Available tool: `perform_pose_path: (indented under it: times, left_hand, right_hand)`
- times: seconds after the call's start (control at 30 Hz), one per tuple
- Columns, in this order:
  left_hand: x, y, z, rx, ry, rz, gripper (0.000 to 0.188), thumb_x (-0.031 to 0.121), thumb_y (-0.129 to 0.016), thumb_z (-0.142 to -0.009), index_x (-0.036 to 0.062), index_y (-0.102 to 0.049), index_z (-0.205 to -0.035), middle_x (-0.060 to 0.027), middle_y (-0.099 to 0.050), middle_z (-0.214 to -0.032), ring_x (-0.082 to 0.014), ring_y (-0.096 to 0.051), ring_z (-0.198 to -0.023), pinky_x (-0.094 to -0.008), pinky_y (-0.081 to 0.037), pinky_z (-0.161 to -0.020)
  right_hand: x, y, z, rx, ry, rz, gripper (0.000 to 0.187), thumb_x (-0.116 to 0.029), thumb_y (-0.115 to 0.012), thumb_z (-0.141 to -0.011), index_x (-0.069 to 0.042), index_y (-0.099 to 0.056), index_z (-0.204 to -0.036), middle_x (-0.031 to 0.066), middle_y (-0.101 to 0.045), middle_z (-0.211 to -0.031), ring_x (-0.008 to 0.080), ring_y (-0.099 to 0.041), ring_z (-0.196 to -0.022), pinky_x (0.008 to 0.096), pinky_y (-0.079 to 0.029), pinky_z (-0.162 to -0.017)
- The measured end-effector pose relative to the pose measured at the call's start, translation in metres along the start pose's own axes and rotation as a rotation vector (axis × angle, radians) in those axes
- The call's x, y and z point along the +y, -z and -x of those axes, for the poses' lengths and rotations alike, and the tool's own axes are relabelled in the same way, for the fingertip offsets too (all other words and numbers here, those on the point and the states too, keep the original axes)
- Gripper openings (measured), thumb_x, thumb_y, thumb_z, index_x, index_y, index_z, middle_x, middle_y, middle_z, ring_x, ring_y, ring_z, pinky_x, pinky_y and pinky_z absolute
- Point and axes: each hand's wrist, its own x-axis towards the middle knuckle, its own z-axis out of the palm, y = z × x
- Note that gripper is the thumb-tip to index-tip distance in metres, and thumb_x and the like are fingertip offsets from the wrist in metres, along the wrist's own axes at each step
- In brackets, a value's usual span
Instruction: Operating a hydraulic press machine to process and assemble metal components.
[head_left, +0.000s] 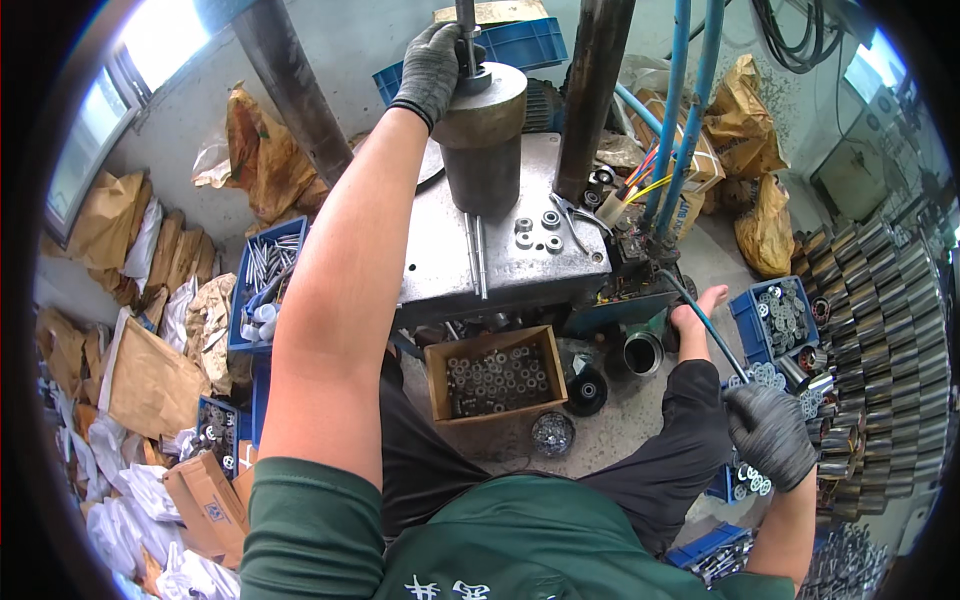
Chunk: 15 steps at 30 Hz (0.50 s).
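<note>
My left hand (430, 72), in a grey glove, reaches up with its fingers closed around an upright metal shaft (466, 18). The shaft's lower end meets a dark round part (472, 80) on top of a thick steel cylinder (482, 135); the fingertips are partly hidden. Out to the right, my gloved right hand (770, 435) grips a long lever (705, 325) with a blue-green handle. Two thin metal rods (474, 255) lie on the steel press table (445, 270) in front of the cylinder. Several small bearings (524, 240) and a pair of pliers (580, 222) lie to their right.
Dark steel columns (595, 90) flank the cylinder. Blue pipes (690, 110) rise at right. Below the table sits a wooden box (495, 375) of small rings. A blue bin (270, 285) of rods stands left; stacked metal tubes (885, 340) line the right.
</note>
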Motion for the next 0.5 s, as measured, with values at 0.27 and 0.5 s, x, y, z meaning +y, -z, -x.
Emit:
perform_pose_path:
  times: [0.27,0.5]
  left_hand:
    - [-0.012,0.006,-0.011,-0.026,-0.005,0.022,0.026,0.019,-0.05,-0.103,-0.0001,-0.066,-0.113,-0.0154,-0.074,-0.086,-0.0227,-0.073,-0.073,-0.0344,-0.06,-0.07]
    - [-0.012,0.006,-0.012,-0.045,-0.03,0.023,0.027,0.018,-0.051,-0.103,-0.0028,-0.065,-0.112,-0.0168,-0.074,-0.089,-0.0246,-0.074,-0.074,-0.0355,-0.061,-0.072]
  right_hand:
    - [0.004,0.0,0.001,0.067,-0.008,-0.129,0.025,-0.009,-0.067,-0.081,-0.003,-0.074,-0.105,0.0192,-0.072,-0.091,0.0394,-0.071,-0.085,0.0481,-0.057,-0.077]
    - [0.005,0.002,-0.001,-0.11,-0.004,-0.102,0.025,-0.008,-0.067,-0.082,-0.003,-0.073,-0.106,0.0201,-0.072,-0.091,0.0398,-0.071,-0.085,0.0475,-0.057,-0.077]
